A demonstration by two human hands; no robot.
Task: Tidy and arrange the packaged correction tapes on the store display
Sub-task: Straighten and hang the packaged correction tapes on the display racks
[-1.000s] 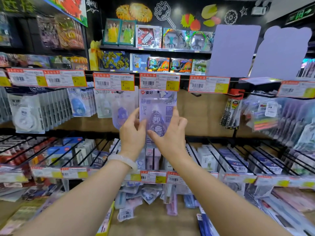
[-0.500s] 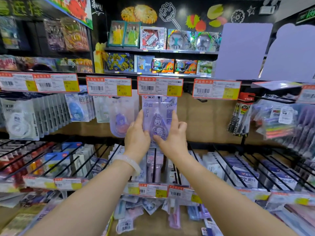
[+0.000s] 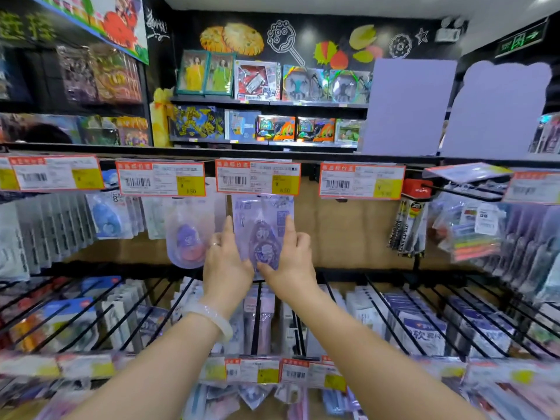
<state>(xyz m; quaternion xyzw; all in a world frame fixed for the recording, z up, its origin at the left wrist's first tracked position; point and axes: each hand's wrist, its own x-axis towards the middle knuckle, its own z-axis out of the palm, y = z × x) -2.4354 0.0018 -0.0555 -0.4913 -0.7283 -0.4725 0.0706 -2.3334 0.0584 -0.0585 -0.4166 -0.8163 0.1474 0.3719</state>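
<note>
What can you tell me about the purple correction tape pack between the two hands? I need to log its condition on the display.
The purple correction tape pack is a flat card with a clear blister over a dark purple, teardrop-shaped dispenser. It hangs upright just below a price tag, against the brown back panel. White print, including "30", shows near its upper right. The left hand and right hand flank it, straight fingers along its edges and thumbs near its lower part. Blur hides finer print. No damage is visible.
</note>
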